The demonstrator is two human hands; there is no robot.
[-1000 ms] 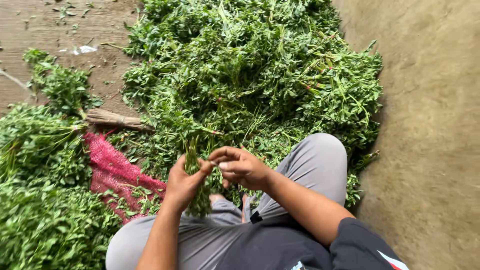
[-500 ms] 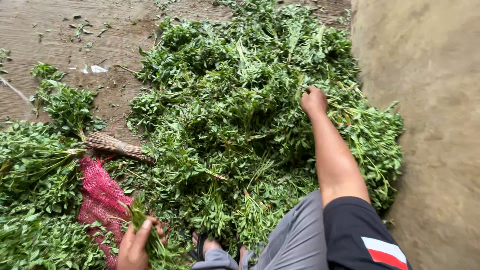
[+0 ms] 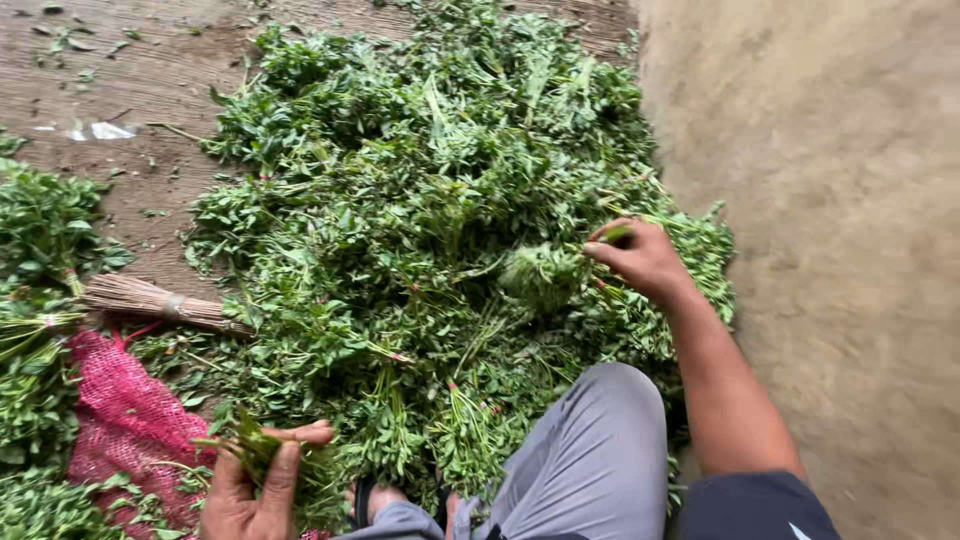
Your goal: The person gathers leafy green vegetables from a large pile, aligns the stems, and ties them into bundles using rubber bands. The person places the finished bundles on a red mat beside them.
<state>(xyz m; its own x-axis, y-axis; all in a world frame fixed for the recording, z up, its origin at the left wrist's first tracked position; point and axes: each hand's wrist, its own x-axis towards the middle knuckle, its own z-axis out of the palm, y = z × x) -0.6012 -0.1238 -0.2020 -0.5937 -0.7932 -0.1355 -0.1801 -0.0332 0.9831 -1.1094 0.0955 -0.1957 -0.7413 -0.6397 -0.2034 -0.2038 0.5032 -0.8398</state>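
A big heap of leafy green stems (image 3: 420,220) lies on the ground in front of me. My right hand (image 3: 640,258) is over the heap's right side, fingers pinched on a leafy sprig (image 3: 545,275) that it lifts from the pile. My left hand (image 3: 255,485) is low at the bottom left, closed around a small bunch of green stems (image 3: 250,445), just above a red mesh bag (image 3: 125,425). My grey-trousered knee (image 3: 600,450) and a sandalled foot (image 3: 375,495) are at the heap's near edge.
Tied bundles of greens (image 3: 40,300) lie at the left, with a bundle of pale straw ties (image 3: 160,302) beside them. Bare brown ground (image 3: 120,90) with scattered leaves is at the top left. A tan concrete surface (image 3: 840,200) runs along the right.
My right hand left the bunch, reached far into the heap, then drew back nearer with a sprig. My left hand moved down-left holding the small bunch alone.
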